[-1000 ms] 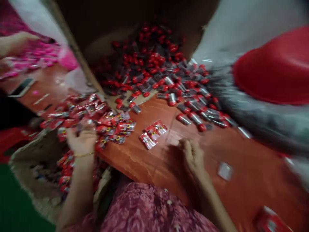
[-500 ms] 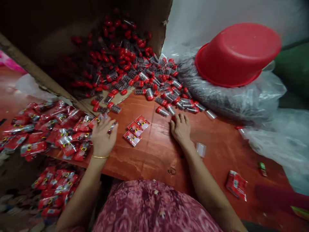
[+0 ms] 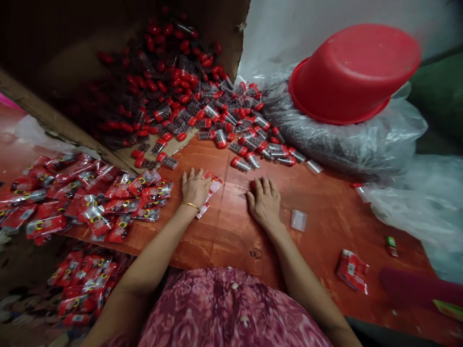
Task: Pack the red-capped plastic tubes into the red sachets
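My left hand [image 3: 196,190], with a thin bangle at its wrist, lies palm down with fingers spread over several small red printed cards [image 3: 214,185], covering most of them. My right hand [image 3: 265,201] is on the table with fingers curled. A red cap [image 3: 252,184] shows by its index finger; the rest of that small tube is hidden under the hand. Ahead lies a heap of clear tubes with red caps and dark beads [image 3: 217,113], spilling from a cardboard box [image 3: 39,103]. Red packaged packets [image 3: 119,205] are piled to the left.
An upturned red tub [image 3: 352,72] sits on a full clear plastic bag [image 3: 347,144] at the back right. On the wooden table [image 3: 224,241] lie a small clear plastic piece [image 3: 298,220], a red packet [image 3: 353,271] and a small green-and-red item [image 3: 391,246]. More packets [image 3: 87,279] are below the left edge.
My left hand has moved right from the packet pile onto the cards, leaving a packet at the pile's edge. My right hand stays nearly in place.
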`<state>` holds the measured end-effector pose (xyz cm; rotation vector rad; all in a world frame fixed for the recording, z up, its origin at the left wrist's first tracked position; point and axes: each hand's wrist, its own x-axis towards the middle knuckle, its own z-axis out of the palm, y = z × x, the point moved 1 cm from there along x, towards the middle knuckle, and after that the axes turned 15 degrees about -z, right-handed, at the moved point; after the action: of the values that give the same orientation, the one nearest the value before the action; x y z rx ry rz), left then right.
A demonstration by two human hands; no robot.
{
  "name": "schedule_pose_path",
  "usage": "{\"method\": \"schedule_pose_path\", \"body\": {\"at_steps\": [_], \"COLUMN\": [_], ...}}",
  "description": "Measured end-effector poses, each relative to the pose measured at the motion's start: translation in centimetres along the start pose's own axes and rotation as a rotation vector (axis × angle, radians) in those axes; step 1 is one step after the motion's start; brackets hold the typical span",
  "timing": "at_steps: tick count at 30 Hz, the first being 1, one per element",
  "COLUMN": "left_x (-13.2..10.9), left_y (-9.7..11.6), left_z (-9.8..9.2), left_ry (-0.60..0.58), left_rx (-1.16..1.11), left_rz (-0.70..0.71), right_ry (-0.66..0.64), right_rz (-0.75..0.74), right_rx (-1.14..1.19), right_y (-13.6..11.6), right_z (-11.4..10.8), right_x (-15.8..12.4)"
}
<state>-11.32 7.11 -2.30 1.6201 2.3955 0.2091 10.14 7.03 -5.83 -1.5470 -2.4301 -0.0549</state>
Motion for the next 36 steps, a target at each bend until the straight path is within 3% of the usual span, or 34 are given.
{"method": "schedule_pose_path", "body": {"at_steps": [6, 9, 12, 15, 18, 21, 24, 28, 32, 36], "left_x": [-0.6, -1.6, -2.6, -3.6, -4.5, -5.5, -6.3, -6.4, -6.1, -5.6], "left_y": [-0.4, -0.3, 0.2, 0.7, 0.7, 1.0, 1.9, 3.5, 4.2, 3.7], "left_z": [-0.6, -1.6, -2.5, -3.1, -3.4, -3.0, -2.4, -1.9, -1.8, -1.9], "left_ry": [0.097, 0.175, 0.205, 0.205, 0.159, -0.126, -0.424, -0.608, -0.660, -0.540], "left_rx": [-0.168, -0.302, -0.376, -0.433, -0.559, -0.791, -1.222, -1.686, -1.736, -1.679], "left_rz": [0.049, 0.088, 0.144, 0.163, 0.025, -0.141, -0.238, -0.449, -0.555, -0.590], "right_ry": [0.213, 0.274, 0.226, 0.223, 0.334, 0.427, 0.447, 0.476, 0.450, 0.262], "right_rz": [0.002, 0.010, 0.096, 0.106, 0.131, 0.148, 0.133, 0.140, 0.132, -0.054], "right_rx": [0.226, 0.635, 1.119, 1.369, 1.344, 1.222, 1.121, 1.087, 1.050, 0.848], "right_y": [-1.6, -3.6, -5.6, -6.9, -7.2, -7.0, -7.0, -7.5, -8.0, -5.1], "right_z": [-2.3, -3.2, -3.3, -3.4, -3.7, -3.9, -4.0, -3.6, -3.0, -3.7], "right_x": [0.1, 1.4, 3.2, 4.3, 4.0, 3.1, 2.4, 1.7, 1.0, 1.4]}}
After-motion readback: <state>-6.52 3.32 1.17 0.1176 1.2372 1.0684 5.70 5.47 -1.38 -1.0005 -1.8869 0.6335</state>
